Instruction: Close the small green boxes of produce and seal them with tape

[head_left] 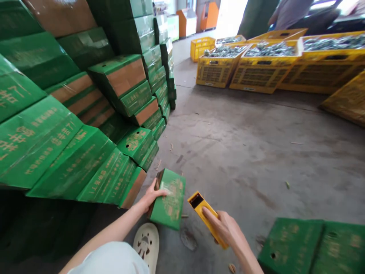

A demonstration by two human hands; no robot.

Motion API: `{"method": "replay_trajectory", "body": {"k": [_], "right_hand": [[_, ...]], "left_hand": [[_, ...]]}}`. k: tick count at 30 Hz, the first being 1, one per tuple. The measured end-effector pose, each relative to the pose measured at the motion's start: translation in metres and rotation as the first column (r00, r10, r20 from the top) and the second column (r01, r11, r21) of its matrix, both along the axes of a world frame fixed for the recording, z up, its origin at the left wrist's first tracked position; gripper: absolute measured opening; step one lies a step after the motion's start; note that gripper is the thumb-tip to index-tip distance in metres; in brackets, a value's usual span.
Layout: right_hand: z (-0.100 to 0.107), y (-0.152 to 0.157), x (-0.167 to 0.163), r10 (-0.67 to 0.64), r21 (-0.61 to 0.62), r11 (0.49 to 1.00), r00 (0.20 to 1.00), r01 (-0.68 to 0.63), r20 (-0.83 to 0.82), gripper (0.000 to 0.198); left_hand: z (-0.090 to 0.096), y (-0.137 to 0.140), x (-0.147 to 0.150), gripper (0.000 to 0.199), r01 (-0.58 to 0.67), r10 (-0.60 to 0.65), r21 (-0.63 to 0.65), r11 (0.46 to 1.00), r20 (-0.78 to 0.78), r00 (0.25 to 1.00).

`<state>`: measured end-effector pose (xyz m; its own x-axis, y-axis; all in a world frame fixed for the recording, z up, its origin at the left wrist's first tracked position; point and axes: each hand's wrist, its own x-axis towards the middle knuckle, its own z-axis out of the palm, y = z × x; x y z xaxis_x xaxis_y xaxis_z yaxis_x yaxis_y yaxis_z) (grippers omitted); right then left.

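Note:
My left hand (pixel 155 195) grips a small green cardboard box (pixel 171 201) by its left side, thumb on the printed face. The box is tilted and held above the concrete floor, slightly blurred. To its right, my right hand (pixel 224 225) is closed around a yellow handheld device (pixel 209 219) with a dark window at its far end; its exact kind is unclear. A gap separates the device from the box. Left of the box rises a large stack of green cardboard boxes (pixel 97 167), printed with gold characters.
Two green boxes (pixel 293 243) sit at the lower right. Yellow plastic crates (pixel 251 76) full of small greyish-green items line the back right, with a person (pixel 293 13) behind them. Orange cabinets (pixel 209 17) stand far back. My white clog (pixel 146 243) is below the held box.

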<state>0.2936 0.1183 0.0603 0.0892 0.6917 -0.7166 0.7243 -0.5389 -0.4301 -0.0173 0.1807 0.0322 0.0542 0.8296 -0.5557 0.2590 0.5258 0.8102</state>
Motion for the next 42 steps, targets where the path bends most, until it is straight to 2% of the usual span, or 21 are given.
{"method": "replay_trajectory", "body": {"k": [2, 3, 6, 8, 9, 11, 13, 14, 16, 18, 20, 22, 26, 29, 31, 34, 35, 36, 38, 40, 42], "right_hand": [[-0.001, 0.000, 0.005, -0.035, -0.012, 0.999, 0.999, 0.035, -0.027, 0.059], [0.000, 0.000, 0.007, -0.041, -0.012, 0.999, 0.999, 0.041, -0.030, 0.059], [0.004, 0.002, 0.008, -0.031, -0.005, 1.000, 0.999, 0.030, -0.038, 0.057], [0.008, 0.004, 0.006, -0.028, 0.000, 1.000, 0.998, 0.028, -0.053, 0.058], [0.009, 0.005, 0.004, -0.026, 0.008, 1.000, 0.998, 0.027, -0.065, 0.058], [0.008, 0.008, 0.000, -0.022, 0.040, 0.999, 0.997, 0.024, -0.068, 0.060], [0.006, 0.010, -0.004, -0.017, 0.078, 0.997, 0.999, 0.020, -0.043, 0.061], [0.005, 0.010, -0.005, -0.016, 0.092, 0.996, 0.999, 0.019, -0.032, 0.061], [0.002, 0.010, -0.005, -0.012, 0.113, 0.993, 0.999, 0.015, -0.032, 0.062], [0.000, 0.007, -0.003, -0.010, 0.126, 0.992, 0.999, 0.017, -0.054, 0.062], [-0.001, 0.003, 0.001, -0.030, 0.109, 0.993, 0.997, 0.038, -0.071, 0.062], [-0.003, 0.000, 0.004, -0.065, 0.063, 0.995, 0.994, 0.071, -0.092, 0.061], [-0.007, -0.002, 0.003, -0.078, 0.049, 0.995, 0.990, 0.084, -0.116, 0.059], [-0.008, -0.001, 0.000, -0.044, 0.082, 0.995, 0.992, 0.054, -0.121, 0.058], [-0.007, -0.001, -0.001, -0.025, 0.099, 0.995, 0.994, 0.035, -0.103, 0.058], [-0.007, -0.002, 0.002, -0.015, 0.130, 0.991, 0.998, 0.024, -0.066, 0.060], [-0.007, -0.003, 0.002, -0.014, 0.139, 0.990, 0.998, 0.023, -0.061, 0.061], [-0.006, -0.004, 0.003, -0.013, 0.146, 0.989, 0.998, 0.022, -0.063, 0.061], [-0.004, -0.007, 0.005, -0.009, 0.156, 0.988, 0.997, 0.020, -0.073, 0.062], [-0.002, -0.010, 0.006, -0.009, 0.160, 0.987, 0.997, 0.021, -0.074, 0.061], [-0.001, -0.011, 0.006, -0.006, 0.180, 0.984, 0.999, 0.015, -0.051, 0.060]], "left_hand": [[0.011, 0.001, -0.002, 0.090, -0.167, 0.172, -0.041, 0.985, 0.316, 0.933], [0.022, 0.006, -0.004, 0.085, -0.230, 0.240, -0.073, 0.970, 0.398, 0.885], [0.072, 0.040, -0.019, 0.073, -0.352, 0.344, -0.070, 0.934, 0.454, 0.822], [0.109, 0.074, -0.037, 0.071, -0.395, 0.331, 0.063, 0.917, 0.436, 0.837], [0.125, 0.090, -0.047, 0.072, -0.416, 0.320, 0.194, 0.888, 0.389, 0.864], [0.146, 0.114, -0.062, 0.074, -0.425, 0.417, 0.519, 0.742, 0.140, 0.898], [0.151, 0.122, -0.067, 0.079, -0.230, 0.535, 0.751, 0.619, -0.188, 0.824], [0.149, 0.121, -0.065, 0.078, -0.079, 0.556, 0.796, 0.601, -0.344, 0.757], [0.141, 0.113, -0.056, 0.072, 0.241, 0.498, 0.746, 0.621, -0.613, 0.614], [0.135, 0.105, -0.045, 0.070, 0.475, 0.402, 0.600, 0.643, -0.793, 0.457], [0.137, 0.107, -0.036, 0.074, 0.596, 0.297, 0.436, 0.674, -0.899, 0.322], [0.145, 0.121, -0.029, 0.082, 0.650, 0.164, 0.288, 0.703, -0.955, 0.245], [0.165, 0.162, -0.016, 0.106, 0.633, -0.047, 0.119, 0.765, -0.970, 0.239], [0.174, 0.177, -0.015, 0.107, 0.613, -0.125, 0.047, 0.788, -0.964, 0.235], [0.179, 0.176, -0.024, 0.099, 0.684, -0.200, -0.019, 0.730, -0.962, 0.187], [0.187, 0.165, -0.044, 0.085, 0.810, -0.305, -0.109, 0.576, -0.948, 0.089], [0.190, 0.162, -0.049, 0.082, 0.826, -0.319, -0.123, 0.550, -0.945, 0.072], [0.191, 0.159, -0.052, 0.079, 0.827, -0.322, -0.127, 0.548, -0.944, 0.068], [0.190, 0.154, -0.052, 0.070, 0.794, -0.292, -0.110, 0.598, -0.953, 0.087], [0.183, 0.150, -0.043, 0.066, 0.756, -0.215, -0.062, 0.652, -0.971, 0.106], [0.172, 0.148, -0.033, 0.065, 0.747, -0.105, 0.003, 0.665, -0.990, 0.097]]}}
